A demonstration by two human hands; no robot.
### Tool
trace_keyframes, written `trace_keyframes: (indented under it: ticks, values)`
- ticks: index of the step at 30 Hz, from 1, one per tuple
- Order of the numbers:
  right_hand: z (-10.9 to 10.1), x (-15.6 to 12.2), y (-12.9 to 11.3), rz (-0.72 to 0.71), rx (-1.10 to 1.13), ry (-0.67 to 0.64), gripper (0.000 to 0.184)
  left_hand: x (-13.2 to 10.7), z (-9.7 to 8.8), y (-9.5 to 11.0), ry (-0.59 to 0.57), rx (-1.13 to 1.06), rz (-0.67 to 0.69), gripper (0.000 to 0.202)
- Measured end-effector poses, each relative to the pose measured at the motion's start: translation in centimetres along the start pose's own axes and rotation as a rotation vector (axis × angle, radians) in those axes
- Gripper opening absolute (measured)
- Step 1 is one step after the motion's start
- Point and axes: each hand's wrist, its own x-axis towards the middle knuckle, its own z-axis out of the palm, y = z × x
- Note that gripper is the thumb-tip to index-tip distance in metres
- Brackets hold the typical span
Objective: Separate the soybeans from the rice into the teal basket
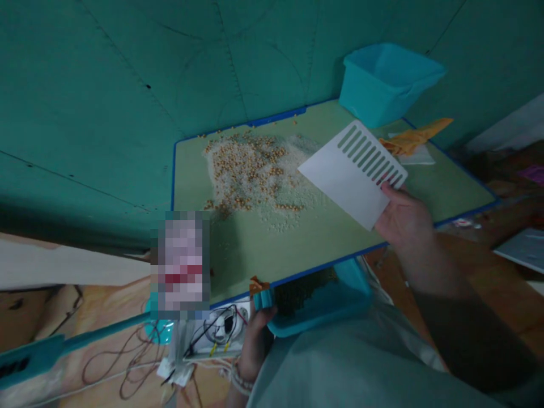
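My right hand (403,218) is closed on the corner of a white slotted card (351,170), held tilted above the right side of a pale green board with a blue rim (297,276). A spread of yellow-brown beans mixed with small white grains (250,170) lies on the board's far left half. My left hand (254,340) is low at the board's near edge, fingers curled on the rim of a teal tray (323,314) that holds dark grains under the board. A small teal clip with an orange bit (261,294) sits by that hand.
A teal plastic tub (385,79) stands at the board's far right corner, with an orange cloth (414,139) and a white paper beside it. Teal wall panels rise behind. A white power strip with wires (216,331) and a teal-handled tool (51,348) lie lower left.
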Motion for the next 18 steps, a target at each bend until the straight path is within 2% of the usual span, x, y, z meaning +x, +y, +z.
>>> trace_keyframes:
  ticks: [2, 5, 6, 9, 12, 18]
  values:
    - [0.0, 0.1, -0.1, 0.002, -0.009, -0.025, 0.02, -0.3, -0.1, -0.2, -0.055, 0.008, -0.014, 0.046]
    - [-0.2, 0.4, -0.3, -0.006, -0.022, -0.089, 0.024, -0.6, 0.4, -0.7, -0.075, 0.035, -0.085, 0.039]
    - [-0.3, 0.5, -0.3, -0.021, -0.026, -0.105, 0.024, -0.7, 0.7, -0.8, -0.087, 0.043, -0.049, 0.04]
    - [-0.7, 0.8, -0.2, -0.069, -0.051, -0.155, 0.022, -0.5, 1.8, -1.4, -0.107, 0.102, 0.176, 0.042]
    - [-1.0, 0.9, -0.1, -0.099, -0.081, -0.213, 0.015, -0.1, 3.0, -2.1, -0.082, 0.066, 0.229, 0.042]
    - [-1.4, 0.4, -0.5, -0.092, -0.201, -0.361, 0.018, 1.1, 4.5, -4.3, -0.141, -0.004, 0.313, 0.034]
